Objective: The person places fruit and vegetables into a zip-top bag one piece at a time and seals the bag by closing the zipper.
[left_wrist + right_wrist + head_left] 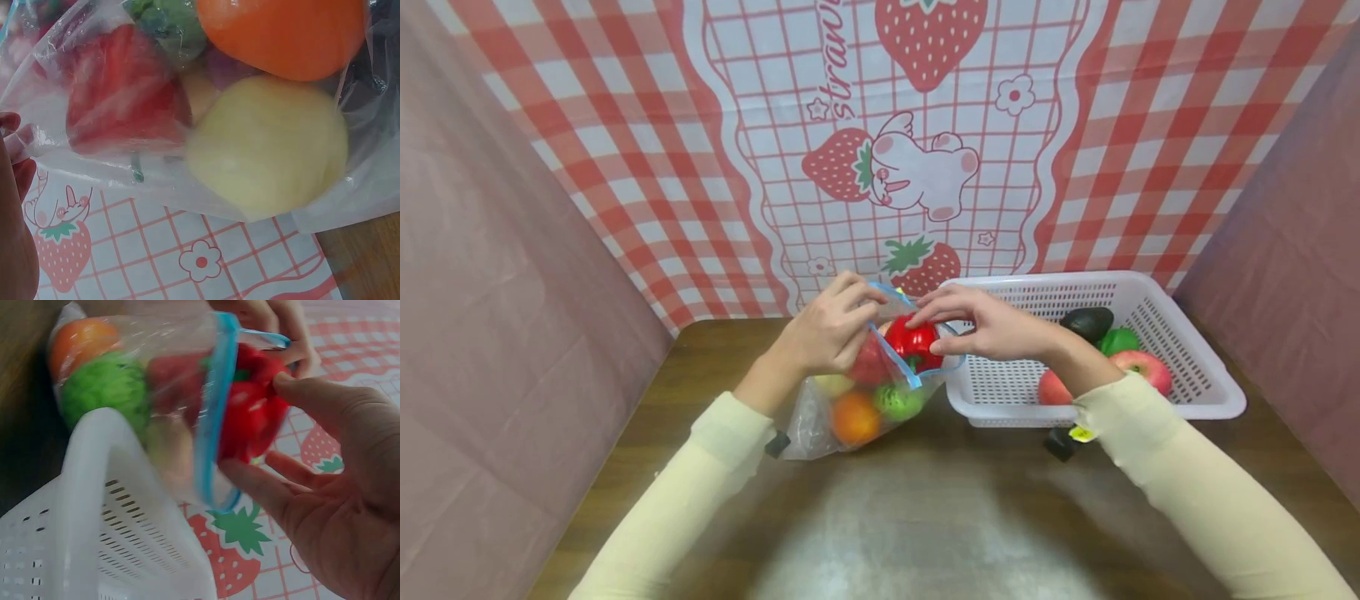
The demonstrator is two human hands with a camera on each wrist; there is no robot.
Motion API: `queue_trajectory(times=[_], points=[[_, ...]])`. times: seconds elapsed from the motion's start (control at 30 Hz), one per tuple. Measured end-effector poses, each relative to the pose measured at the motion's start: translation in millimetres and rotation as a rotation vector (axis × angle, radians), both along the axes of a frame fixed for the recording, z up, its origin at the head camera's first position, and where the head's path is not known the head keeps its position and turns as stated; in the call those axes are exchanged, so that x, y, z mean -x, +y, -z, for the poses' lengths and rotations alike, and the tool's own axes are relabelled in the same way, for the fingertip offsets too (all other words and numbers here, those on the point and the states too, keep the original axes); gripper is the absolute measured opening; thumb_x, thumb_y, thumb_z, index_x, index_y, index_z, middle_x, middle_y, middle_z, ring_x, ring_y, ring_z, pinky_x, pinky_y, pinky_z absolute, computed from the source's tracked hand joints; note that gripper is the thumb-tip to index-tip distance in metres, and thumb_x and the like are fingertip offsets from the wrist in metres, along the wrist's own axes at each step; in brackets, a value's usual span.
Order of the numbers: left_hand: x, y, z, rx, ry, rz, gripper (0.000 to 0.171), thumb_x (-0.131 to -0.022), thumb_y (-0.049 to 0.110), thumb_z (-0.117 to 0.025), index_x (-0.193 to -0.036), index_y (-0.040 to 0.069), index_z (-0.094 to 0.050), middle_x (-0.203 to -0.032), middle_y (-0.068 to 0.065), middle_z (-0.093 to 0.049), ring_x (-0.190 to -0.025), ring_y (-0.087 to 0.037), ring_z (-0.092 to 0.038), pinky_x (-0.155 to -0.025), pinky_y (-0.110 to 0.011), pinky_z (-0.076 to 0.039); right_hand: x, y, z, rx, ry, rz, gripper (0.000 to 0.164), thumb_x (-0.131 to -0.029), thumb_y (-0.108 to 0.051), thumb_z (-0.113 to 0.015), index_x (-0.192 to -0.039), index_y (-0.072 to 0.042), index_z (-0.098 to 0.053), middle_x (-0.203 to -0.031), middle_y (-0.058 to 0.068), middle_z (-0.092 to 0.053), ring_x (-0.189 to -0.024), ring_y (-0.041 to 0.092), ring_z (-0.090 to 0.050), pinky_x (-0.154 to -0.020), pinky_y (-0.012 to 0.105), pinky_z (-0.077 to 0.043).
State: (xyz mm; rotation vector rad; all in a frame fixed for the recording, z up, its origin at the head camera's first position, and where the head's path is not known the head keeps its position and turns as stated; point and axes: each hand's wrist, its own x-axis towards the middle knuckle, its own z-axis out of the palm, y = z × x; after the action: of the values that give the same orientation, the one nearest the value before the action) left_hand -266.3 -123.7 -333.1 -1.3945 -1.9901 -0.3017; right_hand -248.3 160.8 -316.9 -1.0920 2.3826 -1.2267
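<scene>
A clear zip bag (811, 425) with a blue-edged mouth stands on the table, bulging with produce. Through its film show an orange (855, 418), a green round item (898, 402), a red bell pepper (128, 94) and a pale yellow round item (269, 150). My left hand (831, 325) pinches the bag's rim at its left side. At the mouth, my right hand (988, 325) holds another shiny red bell pepper (247, 409) between thumb and fingers, partly inside the blue rim (215, 412).
To the right stands a white perforated basket (1210, 396). It contains a dark avocado (1086, 322), a green pepper-like item (1120, 340), a red apple (1142, 369) and another reddish fruit (1054, 389) partly behind the right forearm. A strawberry-print checked cloth (925, 167) hangs behind the wooden table (910, 533).
</scene>
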Motion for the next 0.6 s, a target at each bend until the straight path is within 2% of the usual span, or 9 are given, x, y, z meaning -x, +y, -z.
queue_trajectory(times=[0.1,0.2,0.3,0.47,0.6], points=[[-1.1,-0.7,-0.1,0.007,-0.003,-0.01,0.005,-0.083,0.009,-0.06,-0.087,0.007,-0.063,-0.111,-0.01,-0.07,-0.104,-0.025,-0.056,-0.089,-0.036,-0.055,-0.5,-2.4,3.3,-0.058,0.027,-0.04,0.044,-0.089,-0.016,-0.075,-0.131,-0.021,-0.066,-0.14,0.004,-0.059,-0.128,0.025,-0.054,-0.094,0.036,-0.06],[-1.7,-0.7,0.2,0.014,-0.006,-0.023,0.007,-0.082,0.009,-0.064,-0.088,0.008,-0.063,-0.112,-0.009,-0.069,-0.105,-0.024,-0.055,-0.088,-0.035,-0.055,-0.8,-3.8,3.9,-0.048,-0.004,-0.071,0.046,-0.089,-0.013,-0.075,-0.133,-0.017,-0.064,-0.137,0.003,-0.063,-0.125,0.024,-0.058,-0.094,0.033,-0.06],[-1.7,-0.5,0.7,0.016,-0.006,-0.025,0.008,-0.081,0.01,-0.065,-0.089,0.009,-0.063,-0.113,-0.009,-0.07,-0.105,-0.024,-0.056,-0.088,-0.035,-0.056,-1.0,-1.4,0.2,-0.05,-0.002,-0.062,0.045,-0.089,-0.014,-0.075,-0.133,-0.016,-0.064,-0.136,0.004,-0.064,-0.124,0.026,-0.06,-0.093,0.031,-0.06],[-2.2,-0.3,1.4,0.007,-0.011,-0.017,0.007,-0.081,0.01,-0.064,-0.088,0.008,-0.063,-0.113,-0.01,-0.07,-0.106,-0.025,-0.057,-0.089,-0.036,-0.057,6.2,15.5,-12.2,-0.088,0.022,0.045,0.041,-0.09,-0.019,-0.075,-0.129,-0.017,-0.065,-0.133,0.006,-0.067,-0.126,0.03,-0.062,-0.096,0.041,-0.06],[-2.6,-0.8,1.9,0.009,-0.016,-0.024,0.007,-0.081,0.011,-0.065,-0.088,0.009,-0.063,-0.113,-0.01,-0.069,-0.107,-0.024,-0.057,-0.088,-0.036,-0.058,19.4,37.4,-16.0,-0.215,0.057,0.151,0.04,-0.089,-0.025,-0.075,-0.128,-0.017,-0.067,-0.131,0.006,-0.069,-0.124,0.03,-0.065,-0.099,0.048,-0.058]])
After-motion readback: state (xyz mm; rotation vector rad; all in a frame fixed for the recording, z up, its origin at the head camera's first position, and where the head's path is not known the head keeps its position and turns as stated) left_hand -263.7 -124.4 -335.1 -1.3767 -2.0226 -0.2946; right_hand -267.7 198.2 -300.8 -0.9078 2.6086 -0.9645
